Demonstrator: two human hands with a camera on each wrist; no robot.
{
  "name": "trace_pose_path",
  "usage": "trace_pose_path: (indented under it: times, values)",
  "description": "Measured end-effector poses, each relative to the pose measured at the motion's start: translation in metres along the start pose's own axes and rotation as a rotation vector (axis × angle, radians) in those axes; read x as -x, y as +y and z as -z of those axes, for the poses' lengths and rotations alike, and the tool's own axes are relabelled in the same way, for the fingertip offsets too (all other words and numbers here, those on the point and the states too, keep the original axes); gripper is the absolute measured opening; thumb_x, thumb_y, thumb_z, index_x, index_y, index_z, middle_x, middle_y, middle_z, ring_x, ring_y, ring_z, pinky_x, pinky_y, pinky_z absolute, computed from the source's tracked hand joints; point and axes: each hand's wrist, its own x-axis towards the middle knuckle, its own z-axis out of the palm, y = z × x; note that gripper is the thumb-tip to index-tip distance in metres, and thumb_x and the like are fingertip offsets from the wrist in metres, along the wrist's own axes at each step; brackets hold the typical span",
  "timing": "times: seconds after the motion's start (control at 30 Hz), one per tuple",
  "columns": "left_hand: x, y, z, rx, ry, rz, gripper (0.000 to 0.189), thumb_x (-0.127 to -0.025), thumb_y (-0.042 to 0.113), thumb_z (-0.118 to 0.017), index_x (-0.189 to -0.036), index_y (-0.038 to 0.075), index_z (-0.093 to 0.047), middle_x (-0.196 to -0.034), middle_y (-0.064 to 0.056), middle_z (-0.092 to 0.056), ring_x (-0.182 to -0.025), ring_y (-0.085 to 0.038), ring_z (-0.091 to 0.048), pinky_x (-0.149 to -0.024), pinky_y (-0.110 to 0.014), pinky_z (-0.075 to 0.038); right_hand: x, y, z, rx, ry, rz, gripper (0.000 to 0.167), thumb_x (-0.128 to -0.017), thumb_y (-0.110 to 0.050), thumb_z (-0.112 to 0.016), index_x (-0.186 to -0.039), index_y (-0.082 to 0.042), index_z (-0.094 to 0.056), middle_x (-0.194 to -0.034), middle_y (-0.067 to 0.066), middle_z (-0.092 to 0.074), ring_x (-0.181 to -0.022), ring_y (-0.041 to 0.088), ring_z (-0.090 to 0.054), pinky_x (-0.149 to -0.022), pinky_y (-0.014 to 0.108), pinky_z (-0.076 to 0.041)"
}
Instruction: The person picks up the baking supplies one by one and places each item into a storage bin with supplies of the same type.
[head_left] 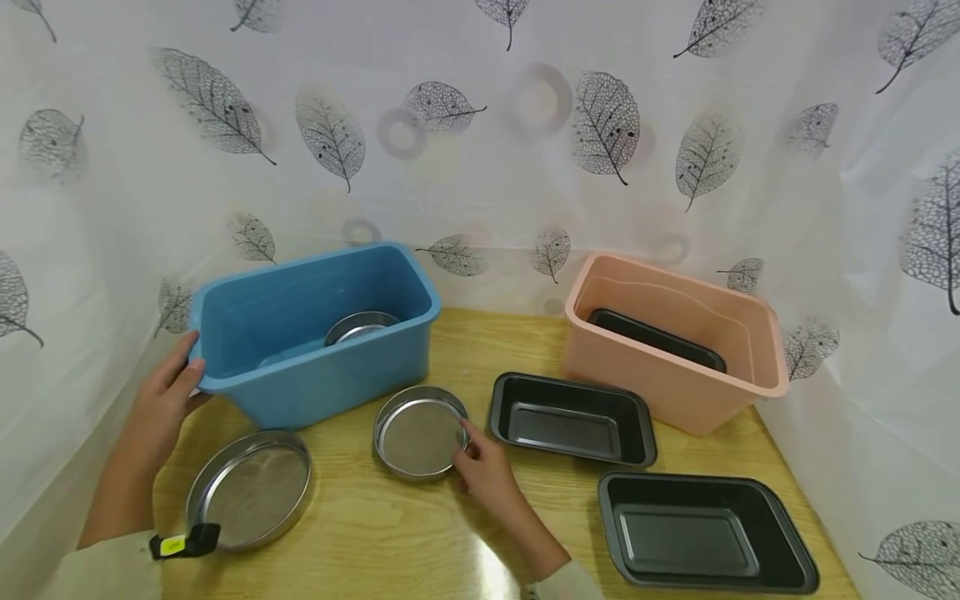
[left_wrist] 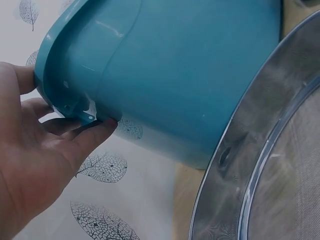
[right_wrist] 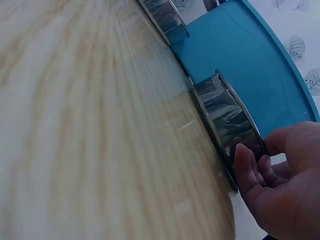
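Note:
My left hand [head_left: 167,390] grips the left end of the blue bin [head_left: 337,375], fingers hooked at its rim; the left wrist view shows them curled under the rim. On the table before the bin, my right hand [head_left: 486,468] pinches the right edge of a small round metal sieve [head_left: 420,437]. In the right wrist view, thumb and fingers hold the sieve's wall [right_wrist: 227,117], and its base rests on the table. A larger metal sieve [head_left: 258,492] lies by my left forearm. Inside the blue bin sits another round metal sieve [head_left: 362,323], partly hidden by the bin's front wall.
Right of the small sieve lies a black loaf pan [head_left: 573,419], with a second loaf pan [head_left: 705,533] nearer the front right. A pink bin [head_left: 675,375] stands behind them, holding another dark pan [head_left: 656,340]. White leaf-printed sheeting [head_left: 480,167] surrounds the wooden table [head_left: 352,533].

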Motion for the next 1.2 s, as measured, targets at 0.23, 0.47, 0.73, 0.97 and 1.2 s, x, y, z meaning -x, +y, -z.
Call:
trace_pose_path:
  times: [0.23, 0.47, 0.73, 0.97, 1.2]
  values:
    - [0.0, -0.002, -0.001, 0.025, 0.009, -0.013, 0.058, -0.111, 0.029, -0.033, -0.163, 0.019, -0.009, -0.17, -0.011, -0.01, -0.14, -0.011, -0.041, -0.079, -0.003, -0.047, 0.0, 0.001, 0.002, 0.011, 0.012, 0.013, 0.058, -0.089, 0.002, -0.059, -0.146, -0.001, -0.051, -0.07, 0.0, -0.051, -0.049, 0.008, -0.052, -0.046, 0.019, -0.046]
    - [0.0, -0.001, -0.002, -0.028, 0.015, 0.022, 0.057, -0.112, 0.032, -0.03, -0.163, 0.023, -0.007, -0.17, -0.007, -0.009, -0.148, -0.029, -0.035, -0.078, -0.002, -0.045, 0.001, -0.002, 0.001, 0.048, 0.044, 0.033, 0.052, -0.089, 0.002, -0.06, -0.14, -0.001, -0.058, -0.071, -0.001, -0.051, -0.053, 0.004, -0.047, -0.049, 0.018, -0.041]
    - [0.001, 0.001, -0.004, -0.039, 0.017, 0.045, 0.057, -0.111, 0.035, -0.029, -0.163, 0.026, -0.006, -0.17, -0.003, -0.007, -0.15, -0.043, -0.027, -0.077, -0.003, -0.045, 0.007, -0.011, -0.003, 0.072, 0.14, 0.114, 0.043, -0.087, 0.002, -0.062, -0.13, -0.001, -0.067, -0.078, 0.002, -0.057, -0.07, 0.005, -0.05, -0.063, 0.018, -0.044]
    - [0.002, 0.0, -0.004, -0.01, 0.014, 0.018, 0.057, -0.112, 0.034, -0.029, -0.163, 0.025, -0.007, -0.17, 0.001, -0.007, -0.152, -0.034, -0.028, -0.076, -0.002, -0.045, 0.009, -0.014, -0.004, -0.015, 0.191, 0.096, 0.041, -0.09, 0.003, -0.06, -0.128, -0.006, -0.069, -0.086, 0.006, -0.063, -0.073, 0.006, -0.053, -0.06, 0.017, -0.043]
    - [0.002, 0.0, -0.005, -0.007, 0.007, 0.017, 0.057, -0.112, 0.033, -0.028, -0.163, 0.024, -0.005, -0.171, -0.004, -0.007, -0.151, -0.037, -0.028, -0.076, -0.003, -0.047, 0.009, -0.017, -0.007, -0.144, 0.234, 0.021, 0.036, -0.088, 0.003, -0.062, -0.12, -0.007, -0.074, -0.093, 0.017, -0.066, -0.069, 0.005, -0.051, -0.053, 0.015, -0.039]
